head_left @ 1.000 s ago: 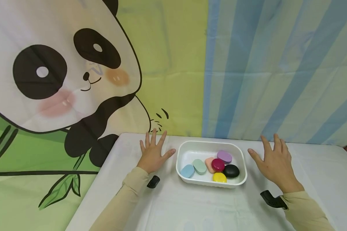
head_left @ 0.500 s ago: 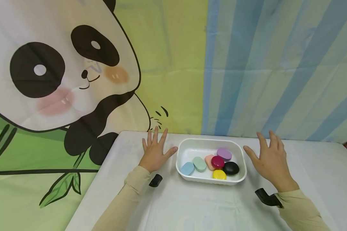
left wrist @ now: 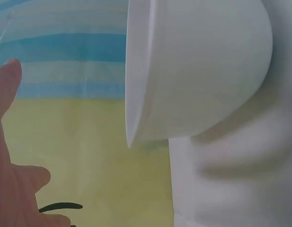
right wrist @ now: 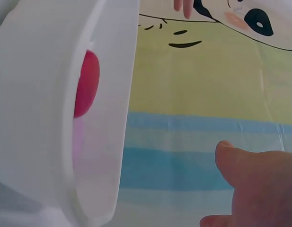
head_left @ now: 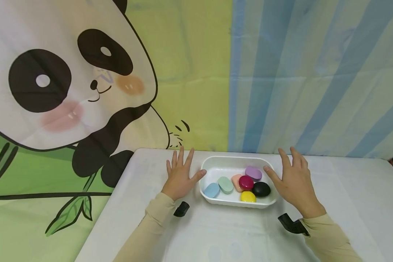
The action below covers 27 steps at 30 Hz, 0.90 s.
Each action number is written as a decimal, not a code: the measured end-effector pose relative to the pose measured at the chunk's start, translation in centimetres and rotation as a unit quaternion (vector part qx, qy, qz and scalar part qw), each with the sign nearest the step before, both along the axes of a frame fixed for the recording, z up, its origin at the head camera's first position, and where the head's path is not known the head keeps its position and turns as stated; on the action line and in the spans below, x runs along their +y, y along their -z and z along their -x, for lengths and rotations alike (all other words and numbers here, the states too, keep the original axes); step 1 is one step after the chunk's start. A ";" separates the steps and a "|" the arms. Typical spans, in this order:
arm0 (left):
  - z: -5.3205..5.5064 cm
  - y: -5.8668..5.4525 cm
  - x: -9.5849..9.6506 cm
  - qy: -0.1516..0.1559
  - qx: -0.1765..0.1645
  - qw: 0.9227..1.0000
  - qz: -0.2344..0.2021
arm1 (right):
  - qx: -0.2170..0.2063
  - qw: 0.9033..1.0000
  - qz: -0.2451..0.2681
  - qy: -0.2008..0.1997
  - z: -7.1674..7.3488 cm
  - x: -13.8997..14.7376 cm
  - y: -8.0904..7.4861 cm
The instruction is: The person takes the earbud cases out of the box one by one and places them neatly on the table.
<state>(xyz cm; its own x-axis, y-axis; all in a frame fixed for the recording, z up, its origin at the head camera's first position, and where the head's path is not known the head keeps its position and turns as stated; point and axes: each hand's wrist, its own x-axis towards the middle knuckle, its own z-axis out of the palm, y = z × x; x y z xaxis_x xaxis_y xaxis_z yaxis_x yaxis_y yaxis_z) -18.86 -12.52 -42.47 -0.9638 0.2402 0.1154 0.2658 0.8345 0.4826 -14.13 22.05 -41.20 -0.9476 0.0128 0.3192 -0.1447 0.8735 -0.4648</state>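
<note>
A white rectangular tub [head_left: 213, 202] with rounded corners stands on the table, holding several smooth oval pieces. They include a light blue piece [head_left: 212, 190], a mint green one [head_left: 225, 185], a peach one [head_left: 235, 182], a crimson one [head_left: 246, 182], a purple one [head_left: 253, 173], a black one [head_left: 261, 189] and a yellow one [head_left: 248, 197]. Just left of the tub, my left hand [head_left: 180, 179] is spread, thumb tip overlapping the rim in the head view. On the other side my right hand [head_left: 296, 185] has its fingers apart, thumb over the right rim in that view. Both hands hold nothing.
A white cloth covers the table [head_left: 235, 236]. Behind it hangs a printed backdrop [head_left: 196, 72] with a panda and blue stripes. Each wrist wears a black device, one by the left sleeve [head_left: 150, 214] and one by the right sleeve [head_left: 327, 234].
My right hand has moved left toward the tub, and my left hand has shifted slightly right toward it. The tub and its pieces stay in place.
</note>
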 end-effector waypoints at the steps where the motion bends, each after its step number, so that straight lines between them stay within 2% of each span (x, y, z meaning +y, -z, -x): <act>1: -0.1 0.1 0.2 0.001 0.002 1.000 -0.003 | 0.000 1.000 -0.001 -0.001 0.0 -0.2 0.0; 12: -1.4 1.3 2.4 0.023 -0.001 0.999 -0.039 | -0.003 1.000 -0.018 -0.012 -0.1 -2.9 0.5; 19: -2.2 2.0 3.7 0.022 0.001 0.999 -0.048 | -0.007 1.000 -0.012 -0.027 0.0 -4.6 1.0; 27: -2.8 2.9 4.4 0.020 -0.004 0.998 -0.054 | -0.001 0.999 -0.011 -0.035 0.1 -5.9 1.8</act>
